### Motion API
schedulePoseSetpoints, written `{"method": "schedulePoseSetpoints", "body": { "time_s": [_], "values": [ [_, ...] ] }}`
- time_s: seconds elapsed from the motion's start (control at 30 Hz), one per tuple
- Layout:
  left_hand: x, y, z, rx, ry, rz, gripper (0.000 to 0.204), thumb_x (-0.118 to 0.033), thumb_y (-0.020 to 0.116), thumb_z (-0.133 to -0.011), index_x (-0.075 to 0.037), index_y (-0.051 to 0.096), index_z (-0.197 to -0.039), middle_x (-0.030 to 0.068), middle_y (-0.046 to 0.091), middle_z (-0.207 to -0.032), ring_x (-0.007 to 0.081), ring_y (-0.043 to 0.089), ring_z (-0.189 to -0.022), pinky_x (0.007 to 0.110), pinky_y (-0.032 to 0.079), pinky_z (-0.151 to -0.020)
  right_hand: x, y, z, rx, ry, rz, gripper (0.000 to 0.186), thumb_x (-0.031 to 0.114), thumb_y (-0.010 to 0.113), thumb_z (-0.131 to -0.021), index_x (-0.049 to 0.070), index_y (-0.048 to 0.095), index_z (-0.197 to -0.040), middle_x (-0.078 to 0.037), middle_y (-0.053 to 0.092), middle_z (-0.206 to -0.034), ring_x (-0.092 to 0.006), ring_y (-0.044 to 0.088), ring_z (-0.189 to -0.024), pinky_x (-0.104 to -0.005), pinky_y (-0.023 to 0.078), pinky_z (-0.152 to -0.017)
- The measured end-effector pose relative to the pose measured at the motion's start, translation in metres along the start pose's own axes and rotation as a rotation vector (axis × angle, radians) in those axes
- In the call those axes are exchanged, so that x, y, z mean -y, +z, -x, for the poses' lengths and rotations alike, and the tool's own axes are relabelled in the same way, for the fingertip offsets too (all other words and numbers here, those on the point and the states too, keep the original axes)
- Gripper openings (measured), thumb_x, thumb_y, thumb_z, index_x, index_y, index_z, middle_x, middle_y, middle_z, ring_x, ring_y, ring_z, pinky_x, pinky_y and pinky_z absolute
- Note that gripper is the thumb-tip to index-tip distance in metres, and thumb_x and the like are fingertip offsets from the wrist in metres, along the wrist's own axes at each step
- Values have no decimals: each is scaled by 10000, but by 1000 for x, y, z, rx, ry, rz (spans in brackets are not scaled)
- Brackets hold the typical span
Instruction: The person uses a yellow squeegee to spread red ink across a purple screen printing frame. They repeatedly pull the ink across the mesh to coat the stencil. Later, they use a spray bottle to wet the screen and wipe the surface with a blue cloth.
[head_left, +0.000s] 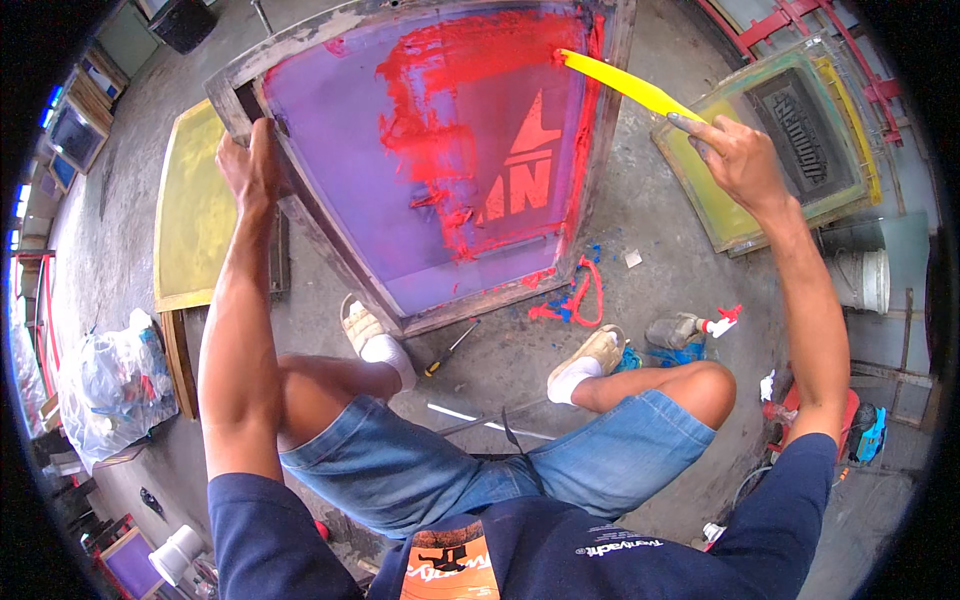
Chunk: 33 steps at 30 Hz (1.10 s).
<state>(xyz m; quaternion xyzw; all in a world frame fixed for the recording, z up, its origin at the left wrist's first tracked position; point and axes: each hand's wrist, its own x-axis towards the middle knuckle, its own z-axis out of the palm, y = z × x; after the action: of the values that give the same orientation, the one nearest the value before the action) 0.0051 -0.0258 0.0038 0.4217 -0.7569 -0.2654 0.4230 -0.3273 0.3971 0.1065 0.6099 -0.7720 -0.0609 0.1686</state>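
The right hand (742,168) holds a long yellow strip (635,88), its tip at the red-smeared purple mesh screen (425,170), whose worn wooden frame (480,307) the left hand (252,168) grips in front of the seated person (620,550).

The mesh screen (330,180) is purple with smeared red paint (420,65); the scraper (635,88) is plain yellow, the shorts (385,460) faded blue.
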Motion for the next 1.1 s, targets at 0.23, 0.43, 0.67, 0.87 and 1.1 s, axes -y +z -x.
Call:
{"method": "schedulePoseSetpoints", "body": {
  "time_s": [0.23,0.43,0.67,0.87,1.1],
  "values": [
    [11,0,-4,2,6,-30,418,-339,576,-735,76,597,-781,198,604,-654,257,591,-623,392,457,-619,3,-4,-31,20,-142,-40,310,143,583,-788,231,637,-1080,-95,519,-679,-294,568,-605,-404,469,-529],
    [-3,7,-8,18,-44,-22,415,-338,570,-746,73,603,-789,210,611,-672,276,613,-656,395,462,-654,94,0,-72,17,-226,-240,341,158,571,-807,262,612,-1130,-98,527,-664,-302,570,-597,-406,465,-530],
    [-10,14,-4,32,12,23,370,-323,576,-747,36,611,-830,245,619,-747,408,605,-728,432,459,-700,132,7,14,-64,324,-802,388,103,588,-841,67,548,-1225,-211,633,-1002,-262,652,-859,-353,496,-753],
    [-7,10,-7,37,-6,-30,373,-332,575,-755,26,620,-852,251,622,-795,400,608,-779,438,453,-724,234,56,9,-153,666,-1107,372,129,588,-859,68,552,-1224,-230,595,-1102,-278,609,-1021,-336,476,-807],
    [-4,0,0,68,-39,11,402,-354,569,-748,29,615,-860,250,626,-807,410,607,-798,442,454,-734,262,54,-40,-306,670,-1055,379,171,569,-873,32,542,-1224,-234,580,-1126,-327,565,-1077,-352,446,-890]
  ]
}}
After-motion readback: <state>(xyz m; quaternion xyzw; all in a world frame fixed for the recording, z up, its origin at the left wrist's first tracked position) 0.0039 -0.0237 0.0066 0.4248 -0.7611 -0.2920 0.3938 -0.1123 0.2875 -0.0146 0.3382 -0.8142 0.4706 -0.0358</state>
